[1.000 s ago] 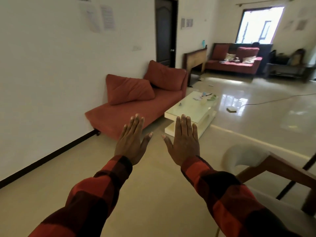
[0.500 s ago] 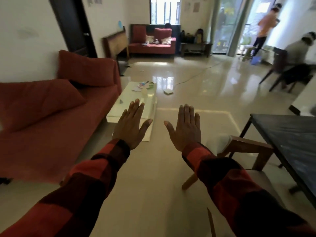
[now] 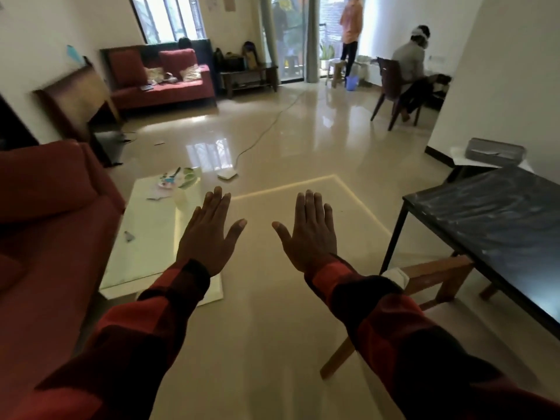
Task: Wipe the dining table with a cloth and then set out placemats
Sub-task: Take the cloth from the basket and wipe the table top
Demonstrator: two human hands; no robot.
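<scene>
The left hand [image 3: 209, 234] and right hand [image 3: 309, 234] are held out flat over the floor, fingers straight and close together, thumbs splayed — holding nothing, likely a starting pose. The dark dining table [image 3: 497, 225] stands at three o'clock, streaky and unwiped; no cloth or placemats show.

Head-worn camera faces forward and down (one view only) across the floor [image 3: 272, 344].

Looks like I'm in someone's home, living room basically: red sofas [image 3: 163, 80], a low white coffee table [image 3: 145, 231] on glossy tile floor [image 3: 303, 140], and a dark dining bench [image 3: 491, 231] on my right.
</scene>
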